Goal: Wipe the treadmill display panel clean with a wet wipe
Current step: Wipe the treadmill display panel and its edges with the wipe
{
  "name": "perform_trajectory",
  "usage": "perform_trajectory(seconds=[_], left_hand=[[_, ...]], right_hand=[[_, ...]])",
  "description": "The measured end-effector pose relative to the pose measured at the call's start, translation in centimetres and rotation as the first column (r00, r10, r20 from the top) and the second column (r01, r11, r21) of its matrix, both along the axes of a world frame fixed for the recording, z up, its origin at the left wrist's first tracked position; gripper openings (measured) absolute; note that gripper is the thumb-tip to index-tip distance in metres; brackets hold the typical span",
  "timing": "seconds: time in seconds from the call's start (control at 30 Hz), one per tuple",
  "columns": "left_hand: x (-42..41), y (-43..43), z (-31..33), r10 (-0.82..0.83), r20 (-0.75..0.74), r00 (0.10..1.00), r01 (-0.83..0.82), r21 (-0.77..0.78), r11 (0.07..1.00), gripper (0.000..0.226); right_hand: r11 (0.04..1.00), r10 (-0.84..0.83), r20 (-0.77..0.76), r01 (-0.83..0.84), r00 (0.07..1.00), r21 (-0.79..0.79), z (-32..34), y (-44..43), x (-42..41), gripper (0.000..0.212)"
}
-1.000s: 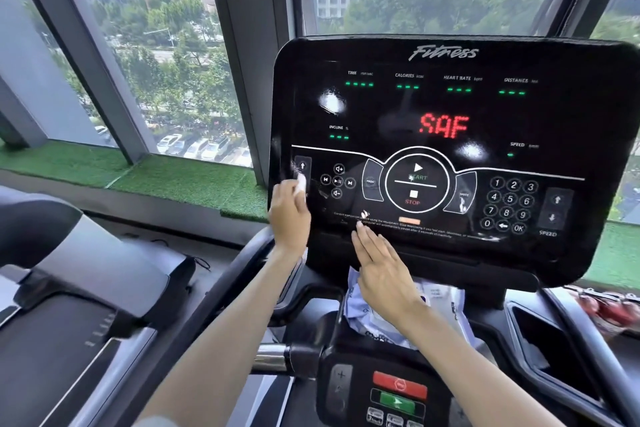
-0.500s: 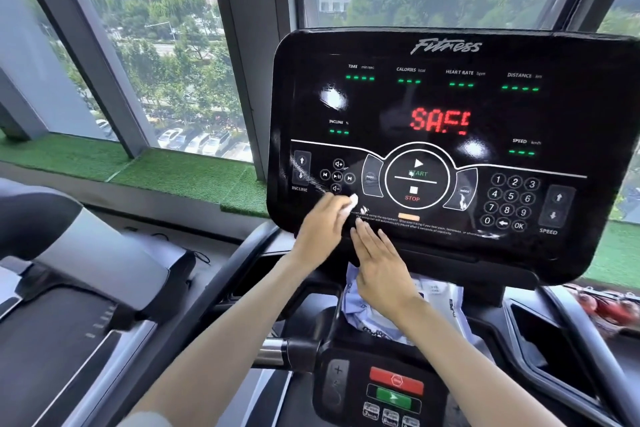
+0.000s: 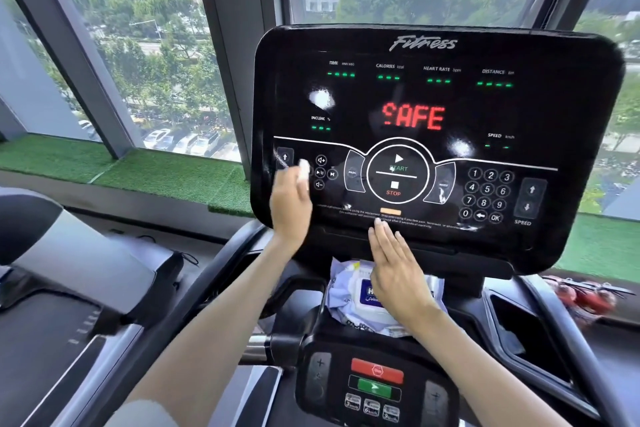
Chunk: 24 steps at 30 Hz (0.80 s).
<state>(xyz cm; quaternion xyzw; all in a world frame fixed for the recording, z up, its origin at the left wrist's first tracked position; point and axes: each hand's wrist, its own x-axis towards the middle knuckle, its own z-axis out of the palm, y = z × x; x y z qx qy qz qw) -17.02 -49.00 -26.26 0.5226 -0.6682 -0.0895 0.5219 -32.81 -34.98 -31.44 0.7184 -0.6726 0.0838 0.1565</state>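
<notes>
Wiping in progress: left hand is pinching wipe at panel 9 o'clock, right hand is bracing flat, fingers together; next probably calling for rightward strokes.

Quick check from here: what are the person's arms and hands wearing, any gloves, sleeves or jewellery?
No gloves. Left hand and right hand are bare, both forearms uncovered, with no watch, ring or bracelet visible. Only a pale light-coloured sleeve edge shows near the left elbow.
</notes>
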Motion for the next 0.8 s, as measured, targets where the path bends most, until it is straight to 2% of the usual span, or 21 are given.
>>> perform_trajectory(seconds=[0.03,0.07,0.1,0.13,0.17,0.2,0.23,0.27,0.33,0.37,0.4,0.43,0.5,0.53,0.57,0.6,0.63,0.67,0.7,0.73,0.8], left_hand=[[0.1,-0.1,0.1,0.085,-0.074,0.994,-0.082,0.041,0.996,0.014],[-0.2,0.2,0.1,0.059,-0.052,0.997,-0.057,0.045,0.997,0.014],[-0.8,0.7,-0.3,-0.07,0.064,0.996,0.07,0.004,0.998,0.015],[-1.6,1.5,-1.1,-0.245,0.257,0.935,0.262,-0.03,0.965,0.017],[-1.9,2.0,-2.1,-0.372,0.49,0.788,0.449,-0.045,0.892,0.022],[-1.6,1.7,-2.5,-0.385,0.662,0.643,0.548,-0.047,0.835,0.027],[-1.3,0.9,-2.2,-0.351,0.73,0.586,0.574,-0.069,0.816,0.029],[-1.1,0.2,-1.3,-0.338,0.673,0.658,0.521,-0.082,0.85,0.028],[-0.9,-0.2,0.2,-0.231,0.337,0.913,0.278,-0.099,0.955,0.019],[-1.1,0.1,0.4,-0.197,0.246,0.949,0.221,-0.076,0.972,0.017],[-1.4,0.6,0.2,-0.231,0.298,0.926,0.263,-0.07,0.962,0.02],[-1.8,1.1,-0.4,-0.308,0.452,0.837,0.384,-0.085,0.92,0.028],[-1.7,1.5,-1.7,-0.376,0.736,0.563,0.608,-0.06,0.792,0.043],[-1.4,0.9,-1.3,-0.354,0.764,0.539,0.627,-0.083,0.775,0.045],[-1.4,0.2,-0.5,-0.336,0.726,0.6,0.587,-0.115,0.801,0.041],[-1.4,-0.3,0.6,-0.316,0.602,0.734,0.485,-0.138,0.864,0.033],[-1.6,-0.6,1.9,-0.254,0.363,0.897,0.321,-0.137,0.937,0.025],[-1.8,-0.6,2.8,-0.145,0.115,0.983,0.155,-0.081,0.985,0.02],[-2.2,-0.4,3.1,-0.068,-0.028,0.997,0.068,-0.015,0.998,0.019],[-2.6,0.0,3.0,-0.07,-0.007,0.998,0.07,0.002,0.998,0.02],[-3.3,1.4,1.5,-0.31,0.302,0.902,0.343,-0.062,0.937,0.027]], right_hand=[[1.0,0.006,0.006,-0.006,1.0,0.003,0.0,0.0,0.0,0.06],[1.0,0.007,0.025,-0.007,1.0,0.002,0.0,0.0,0.1,0.06],[1.0,0.007,0.044,-0.007,0.999,-0.001,-0.1,0.0,0.2,0.06],[1.0,0.005,0.055,-0.005,0.998,-0.006,0.0,0.0,0.2,0.06],[1.0,0.003,0.053,-0.003,0.999,-0.013,0.1,0.0,0.2,0.06],[1.0,0.005,0.05,-0.005,0.999,-0.014,0.2,0.0,0.2,0.059],[1.0,0.011,0.051,-0.01,0.999,-0.017,0.2,0.0,0.2,0.059],[1.0,0.015,0.059,-0.014,0.998,-0.027,0.2,0.0,0.2,0.056],[0.999,0.02,0.082,-0.016,0.996,-0.045,0.4,0.0,0.3,0.053],[0.999,0.018,0.096,-0.014,0.995,-0.046,0.5,-0.1,0.4,0.057],[0.999,0.017,0.104,-0.012,0.994,-0.046,0.6,-0.1,0.5,0.06],[0.999,0.02,0.104,-0.015,0.994,-0.052,0.7,0.0,0.5,0.062],[0.998,0.029,0.092,-0.023,0.995,-0.067,0.7,0.0,0.4,0.062],[0.997,0.03,0.088,-0.024,0.996,-0.067,0.6,-0.1,0.4,0.062],[0.997,0.027,0.086,-0.022,0.996,-0.067,0.6,-0.1,0.3,0.063],[0.998,0.023,0.088,-0.017,0.996,-0.068,0.5,-0.1,0.4,0.063],[0.998,0.02,0.089,-0.014,0.996,-0.069,0.5,0.0,0.4,0.063],[0.998,0.019,0.09,-0.013,0.996,-0.068,0.4,0.0,0.4,0.064],[0.998,0.018,0.09,-0.012,0.996,-0.07,0.5,0.0,0.4,0.064],[0.997,0.018,0.091,-0.012,0.996,-0.072,0.5,0.0,0.4,0.064],[0.997,0.022,0.094,-0.015,0.995,-0.075,0.6,0.0,0.4,0.064]])
